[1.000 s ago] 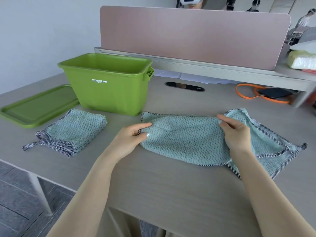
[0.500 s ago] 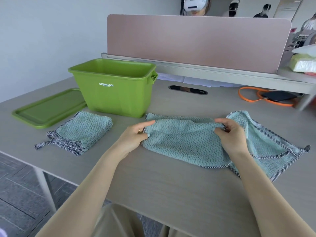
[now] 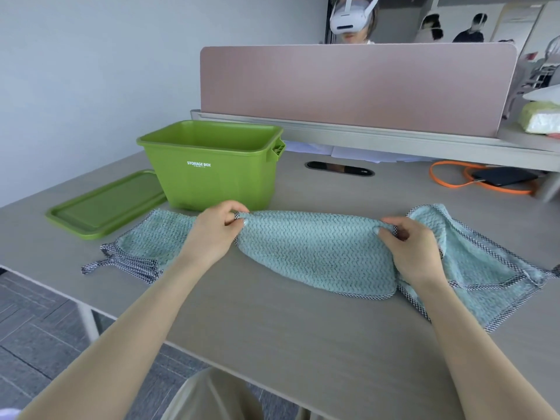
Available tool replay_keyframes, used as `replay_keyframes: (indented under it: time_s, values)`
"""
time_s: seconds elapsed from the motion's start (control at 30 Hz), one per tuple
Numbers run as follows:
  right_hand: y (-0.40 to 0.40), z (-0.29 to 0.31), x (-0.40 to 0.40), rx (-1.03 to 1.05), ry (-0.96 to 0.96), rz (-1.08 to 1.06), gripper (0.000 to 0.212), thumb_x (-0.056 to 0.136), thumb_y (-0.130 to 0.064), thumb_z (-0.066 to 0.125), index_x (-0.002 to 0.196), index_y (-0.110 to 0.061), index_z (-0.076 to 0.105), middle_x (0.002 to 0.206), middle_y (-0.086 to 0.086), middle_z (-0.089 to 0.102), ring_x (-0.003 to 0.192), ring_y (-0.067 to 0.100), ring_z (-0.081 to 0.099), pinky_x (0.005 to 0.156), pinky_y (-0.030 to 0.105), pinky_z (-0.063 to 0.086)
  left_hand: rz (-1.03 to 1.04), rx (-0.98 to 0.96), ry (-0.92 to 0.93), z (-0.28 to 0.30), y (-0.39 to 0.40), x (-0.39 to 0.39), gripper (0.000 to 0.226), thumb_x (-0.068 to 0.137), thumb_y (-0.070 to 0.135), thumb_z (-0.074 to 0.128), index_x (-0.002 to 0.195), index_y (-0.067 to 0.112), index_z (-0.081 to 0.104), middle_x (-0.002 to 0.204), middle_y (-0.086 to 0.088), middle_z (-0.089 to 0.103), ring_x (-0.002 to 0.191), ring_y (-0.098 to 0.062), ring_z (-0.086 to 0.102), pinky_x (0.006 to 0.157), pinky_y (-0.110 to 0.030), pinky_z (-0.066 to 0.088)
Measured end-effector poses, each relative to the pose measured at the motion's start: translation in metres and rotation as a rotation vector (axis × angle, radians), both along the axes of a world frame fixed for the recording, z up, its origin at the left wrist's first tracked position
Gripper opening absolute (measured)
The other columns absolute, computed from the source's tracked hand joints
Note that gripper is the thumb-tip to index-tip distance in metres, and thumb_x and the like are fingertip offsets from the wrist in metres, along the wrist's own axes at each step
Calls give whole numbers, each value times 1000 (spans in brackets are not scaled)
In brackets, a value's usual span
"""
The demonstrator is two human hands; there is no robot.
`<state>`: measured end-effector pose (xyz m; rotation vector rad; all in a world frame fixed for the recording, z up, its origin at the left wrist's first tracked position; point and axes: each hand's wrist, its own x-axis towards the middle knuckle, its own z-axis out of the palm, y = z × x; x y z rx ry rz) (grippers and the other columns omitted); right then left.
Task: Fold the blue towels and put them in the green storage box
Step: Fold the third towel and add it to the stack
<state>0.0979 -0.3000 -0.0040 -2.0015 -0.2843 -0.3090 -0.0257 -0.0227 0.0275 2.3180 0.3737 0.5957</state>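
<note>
A light blue towel (image 3: 315,253) with a checked border lies partly doubled over on the desk in front of me. My left hand (image 3: 215,234) pinches its upper left corner and my right hand (image 3: 409,247) pinches the upper edge further right, lifting that edge a little off the desk. A second blue towel (image 3: 151,241), folded, lies to the left, partly hidden behind my left wrist. The green storage box (image 3: 209,177) stands open just behind my left hand; no towel shows inside it.
The box's green lid (image 3: 106,207) lies flat at the left, near the desk's left edge. An orange cable (image 3: 448,183) and a black phone (image 3: 503,177) sit at the back right. A pink divider (image 3: 357,86) closes off the back, with a person in a headset behind it.
Both hands have closed on the towel's upper edge and raised it. The view has tilted up, so everything sits lower in the frame.
</note>
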Motion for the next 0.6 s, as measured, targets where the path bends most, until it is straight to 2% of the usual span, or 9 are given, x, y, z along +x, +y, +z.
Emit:
replay_keyframes:
  time_s: [0.07, 0.13, 0.2, 0.3, 0.37, 0.43, 0.5, 0.53, 0.6]
  values:
    - [0, 1, -2, 16, 12, 37, 14, 87, -19, 63, 99, -14, 67, 77, -4, 59, 64, 9, 52, 52, 5, 42, 47, 52, -31, 17, 1, -5, 11, 90, 20, 54, 98, 24, 61, 80, 15, 63, 51, -9, 51, 47, -17, 33]
    - [3, 3, -5, 74, 60, 99, 8, 89, -22, 59, 91, -16, 65, 80, 2, 57, 65, 17, 54, 46, 20, 50, 81, 90, -73, 34, 3, -8, 9, 88, 19, 57, 95, 22, 62, 100, 8, 62, 77, -13, 61, 63, -22, 35]
    - [3, 6, -6, 15, -48, 103, 9, 90, -19, 58, 83, -18, 62, 85, 4, 59, 76, 21, 56, 59, 15, 45, 71, 119, -112, 51, 4, -11, 7, 86, 17, 59, 91, 21, 63, 102, 8, 58, 84, -11, 57, 73, -21, 32]
    - [6, 11, -9, -6, -131, 136, 10, 90, -14, 57, 82, -19, 59, 100, 6, 55, 85, 10, 53, 68, 4, 35, 49, 171, -148, 76, 7, -12, 6, 82, 19, 64, 85, 25, 64, 107, 9, 52, 110, -15, 49, 98, -31, 32]
    - [11, 15, -14, 72, -111, 191, 6, 89, -14, 57, 90, -18, 54, 111, 2, 53, 96, 6, 49, 70, 2, 35, -39, 97, -148, 93, 2, -13, 9, 83, 17, 64, 81, 26, 62, 108, 9, 59, 107, -8, 51, 98, -29, 33]
    - [21, 24, -21, 234, -63, 293, 15, 88, -16, 60, 92, -24, 47, 120, -3, 53, 113, 6, 48, 78, 6, 38, -175, -28, -117, 108, -5, -12, 15, 84, 14, 64, 77, 28, 62, 97, 0, 68, 91, -4, 58, 92, -25, 39]
    - [33, 41, -30, 344, -22, 433, 22, 87, -16, 61, 97, -29, 47, 120, -6, 56, 113, 2, 52, 86, 14, 41, -289, -46, -39, 121, -15, -8, 19, 85, 10, 62, 79, 28, 64, 93, -3, 71, 80, 3, 60, 83, -12, 40]
    - [39, 50, -34, 348, 1, 504, 23, 86, -18, 62, 102, -30, 50, 118, -7, 59, 109, -3, 55, 88, 16, 41, -337, -26, 2, 127, -20, -5, 22, 85, 7, 60, 80, 28, 65, 93, -1, 72, 80, 4, 60, 81, -11, 40]
    - [50, 66, -37, 289, 90, 652, 28, 84, -32, 65, 111, -31, 56, 118, -10, 63, 109, -4, 57, 91, 17, 41, -414, -1, 57, 136, -29, 3, 28, 85, 1, 56, 84, 27, 66, 97, -1, 73, 86, -4, 59, 85, -21, 43]
